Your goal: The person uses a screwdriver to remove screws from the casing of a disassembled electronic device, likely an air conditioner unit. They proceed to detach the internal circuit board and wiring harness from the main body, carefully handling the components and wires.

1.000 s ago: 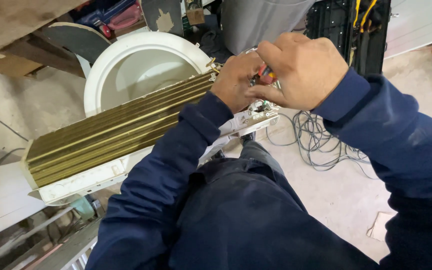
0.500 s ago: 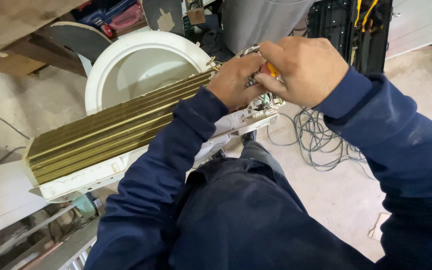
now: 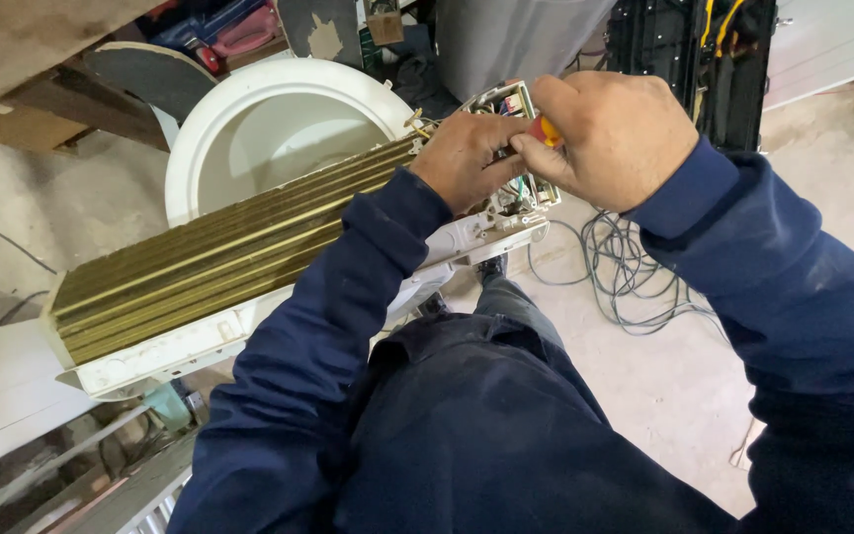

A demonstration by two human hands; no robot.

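unit: long gold-finned white-framed air-conditioner coil unit (image 3: pixel 210 267) runs lower left to upper centre | behind it: round white plastic tub (image 3: pixel 279 129) | at its right end: both hands, left hand (image 3: pixel 467 158) just left of right hand (image 3: pixel 610 138), touching | right, on floor: loose coil of grey cable (image 3: pixel 625 272)

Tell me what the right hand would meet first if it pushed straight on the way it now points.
The right hand, gripping a red-and-yellow tool handle, points left toward the left hand. It would probably meet those fingers first, then the white unit's open end box; depth is unclear.
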